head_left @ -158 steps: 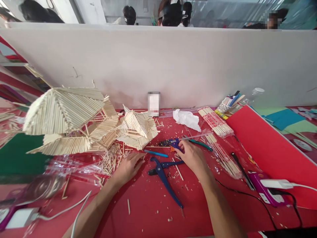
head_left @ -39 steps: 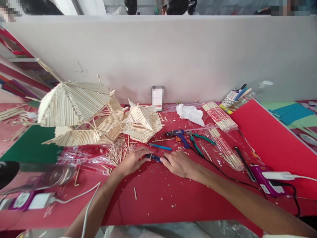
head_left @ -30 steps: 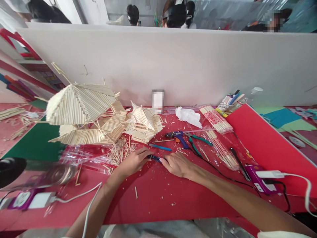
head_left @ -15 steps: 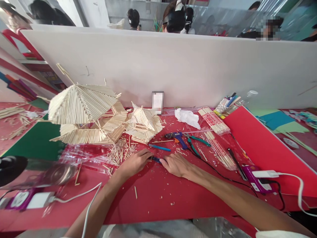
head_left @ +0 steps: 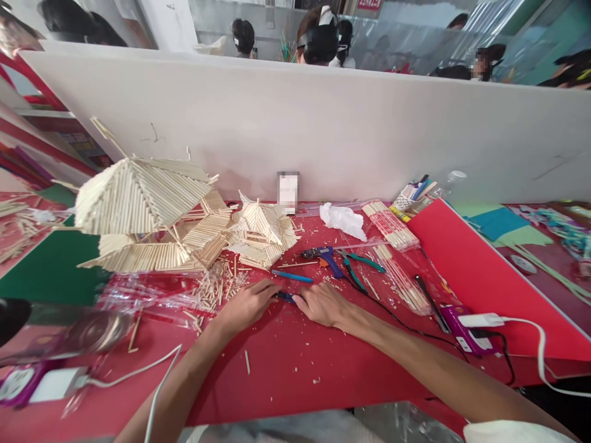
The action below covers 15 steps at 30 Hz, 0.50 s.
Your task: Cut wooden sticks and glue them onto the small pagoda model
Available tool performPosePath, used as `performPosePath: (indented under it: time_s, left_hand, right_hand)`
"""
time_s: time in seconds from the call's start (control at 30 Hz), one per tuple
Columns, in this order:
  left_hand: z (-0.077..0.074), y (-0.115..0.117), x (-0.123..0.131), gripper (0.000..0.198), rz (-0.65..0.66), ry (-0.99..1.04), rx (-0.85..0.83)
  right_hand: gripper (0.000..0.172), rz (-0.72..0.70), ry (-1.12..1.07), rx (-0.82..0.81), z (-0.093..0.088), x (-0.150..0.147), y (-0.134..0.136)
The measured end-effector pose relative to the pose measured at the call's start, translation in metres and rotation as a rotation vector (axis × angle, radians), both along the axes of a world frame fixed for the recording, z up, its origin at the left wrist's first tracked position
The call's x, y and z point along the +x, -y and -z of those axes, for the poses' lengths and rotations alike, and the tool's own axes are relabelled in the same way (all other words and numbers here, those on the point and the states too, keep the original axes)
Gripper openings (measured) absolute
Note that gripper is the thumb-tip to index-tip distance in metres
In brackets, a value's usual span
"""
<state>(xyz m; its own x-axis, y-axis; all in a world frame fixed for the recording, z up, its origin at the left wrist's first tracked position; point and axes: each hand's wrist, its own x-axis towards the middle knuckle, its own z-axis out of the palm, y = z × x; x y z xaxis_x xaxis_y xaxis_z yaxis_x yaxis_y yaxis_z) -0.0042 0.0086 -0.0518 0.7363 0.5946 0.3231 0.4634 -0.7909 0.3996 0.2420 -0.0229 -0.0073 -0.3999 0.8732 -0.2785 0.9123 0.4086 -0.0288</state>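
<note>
Checking the gap between the hands: only a short middle stretch of the blue tool (head_left: pixel 285 297) shows, low over the table (head_left: pixel 281 389), straight in front of the person. Visible long axis runs left to right, right end dipping slightly toward the body. So it lies across the reach, not along it. Neither hand is nearer; both are at it, one per end.

Right hand (head_left: pixel 323 304): fingers curled round the right end, thumb along it, pressed closed. Left hand (head_left: pixel 249 304): palm down, fingers bent in at the left end and touching. Can't tell if it's pinching the tool or something small beside it; undersides hidden. Tool's own jaws: hidden too, no call on those.

Pen (head_left: pixel 292 276) sits just beyond, roughly parallel. Offcuts (head_left: pixel 224 289) near left hand, far side. Glue gun (head_left: pixel 327 258) and pliers (head_left: pixel 364 263) beyond the right hand, clear of it.
</note>
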Motion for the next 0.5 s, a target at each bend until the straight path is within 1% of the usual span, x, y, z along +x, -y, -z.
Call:
performPosePath:
  time_s: [0.13, 0.23, 0.4, 0.5]
  left_hand:
    - [-0.001, -0.001, 0.001, 0.040, 0.034, -0.075, 0.093]
    - [-0.002, -0.002, 0.002, 0.037, 0.015, -0.064, 0.138]
    - [-0.006, -0.005, 0.000, 0.025, -0.020, -0.013, 0.228]
    - [-0.009, -0.007, -0.001, 0.019, -0.028, -0.012, 0.245]
  right_hand:
    - [0.060, 0.013, 0.005, 0.010, 0.000, -0.001, -0.001]
    - [0.061, 0.021, 0.001, 0.024, -0.004, -0.004, -0.001]
    - [0.059, 0.062, -0.009, 0.057, -0.008, -0.009, -0.002]
    - [0.055, 0.092, -0.011, 0.078, -0.009, -0.011, 0.000]
